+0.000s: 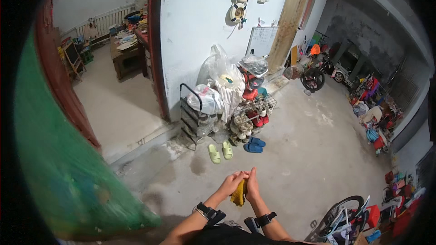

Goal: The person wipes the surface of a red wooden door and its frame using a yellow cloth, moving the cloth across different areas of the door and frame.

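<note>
A mustard-yellow cloth [239,194] is held between my two hands in front of my body, its lower end hanging free. My left hand [232,184] curls its fingers over the top of the cloth. On the other side, my right hand [252,189] lies along the cloth with its fingers stretched out, the fingertips close to those of the left. Part of the cloth is hidden between the palms. Each wrist wears a black strap with a dark device. Beyond the hands, a pair of light green slides [220,153] and a pair of blue slippers [254,145] rest on the concrete floor.
A wire shoe rack [272,100] and a black-framed metal rack [186,126], piled with bags, stand against the white wall. A green curtain [68,177] hangs at left beside an open doorway. A bicycle [344,217] is at lower right, and heaped clutter [374,115] lines the right side.
</note>
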